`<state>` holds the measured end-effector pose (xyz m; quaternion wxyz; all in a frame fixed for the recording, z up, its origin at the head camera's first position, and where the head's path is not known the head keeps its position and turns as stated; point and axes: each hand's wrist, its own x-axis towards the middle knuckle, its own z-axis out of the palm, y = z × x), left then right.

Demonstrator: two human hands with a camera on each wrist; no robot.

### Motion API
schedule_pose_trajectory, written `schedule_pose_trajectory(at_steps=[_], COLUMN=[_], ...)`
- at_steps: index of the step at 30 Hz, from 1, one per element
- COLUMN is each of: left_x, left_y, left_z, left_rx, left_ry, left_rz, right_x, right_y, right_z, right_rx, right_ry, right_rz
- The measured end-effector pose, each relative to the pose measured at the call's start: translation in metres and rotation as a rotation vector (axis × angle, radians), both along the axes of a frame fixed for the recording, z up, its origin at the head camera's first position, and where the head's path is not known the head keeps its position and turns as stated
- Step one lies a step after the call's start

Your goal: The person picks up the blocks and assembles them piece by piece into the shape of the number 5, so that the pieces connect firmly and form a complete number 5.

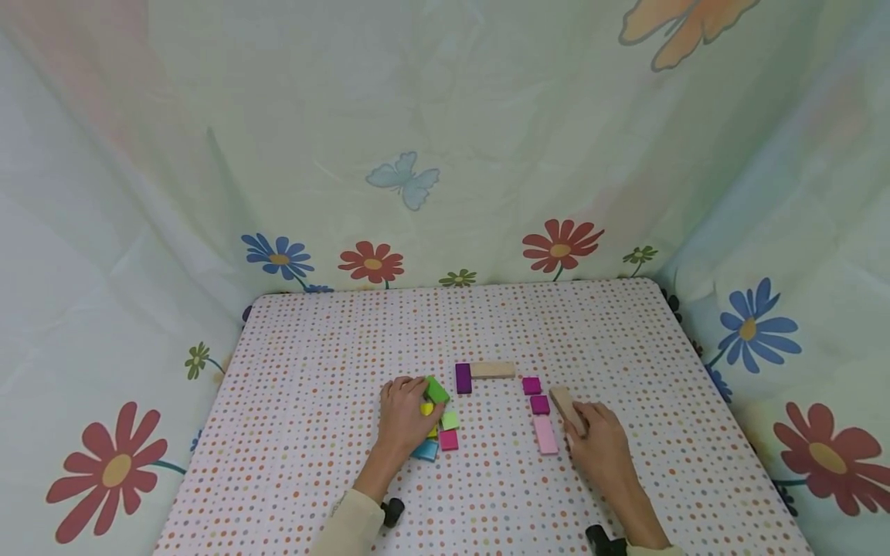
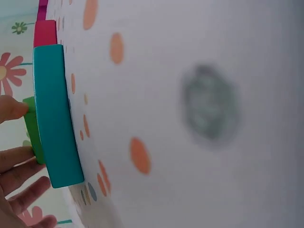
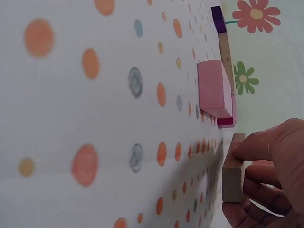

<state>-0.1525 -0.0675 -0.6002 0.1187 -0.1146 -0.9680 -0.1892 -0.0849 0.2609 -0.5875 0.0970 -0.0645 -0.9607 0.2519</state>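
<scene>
My left hand (image 1: 401,413) pinches a green block (image 1: 436,389) between thumb and fingers. In the left wrist view the green block (image 2: 33,128) shows partly behind a blue block (image 2: 58,118). Yellow pieces (image 1: 427,408), a light green block (image 1: 450,420), a hot pink block (image 1: 449,440) and the blue block (image 1: 426,450) lie close by that hand. My right hand (image 1: 603,444) grips a plain wooden block (image 1: 566,409), its thumb on one face. Left of it stand a pale pink block (image 1: 545,435) and two magenta blocks (image 1: 539,405) in a column.
Further back, a purple block (image 1: 463,378) touches another plain wooden block (image 1: 493,370) lying sideways. The table (image 1: 334,340) wears a dotted cloth. A curtain (image 1: 292,154) printed with flowers and butterflies hangs behind it and at both sides.
</scene>
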Motion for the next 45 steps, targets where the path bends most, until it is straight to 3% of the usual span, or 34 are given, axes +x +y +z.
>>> schedule_pose_trajectory(at_steps=[4, 9, 12, 17, 22, 32, 42, 45], left_x=[0.002, 0.010, 0.015, 0.020, 0.020, 0.015, 0.016, 0.016], left_y=[0.001, 0.005, 0.007, 0.010, 0.010, 0.013, 0.012, 0.012], left_z=[0.003, 0.005, 0.006, 0.010, 0.010, 0.003, 0.002, 0.002], left_rx=[0.049, 0.114, 0.093, 0.027, -0.008, -0.070, -0.112, -0.105], left_ry=[0.007, 0.043, 0.046, -0.009, -0.034, -0.058, -0.090, -0.087], left_rz=[-0.056, -0.158, -0.219, -0.330, -0.394, -0.446, -0.417, -0.412], right_x=[-0.003, 0.001, 0.002, 0.003, 0.005, 0.006, 0.000, 0.000], right_y=[-0.001, -0.006, -0.013, -0.029, -0.044, -0.065, -0.077, -0.078], right_z=[0.001, 0.006, 0.009, 0.010, 0.008, 0.002, 0.000, -0.002], right_rx=[0.012, -0.004, -0.013, -0.006, -0.003, 0.029, 0.103, 0.122], right_ry=[0.045, 0.040, 0.031, 0.044, 0.012, 0.020, -0.060, -0.042], right_rz=[0.024, 0.052, 0.075, 0.132, 0.180, 0.246, 0.263, 0.266])
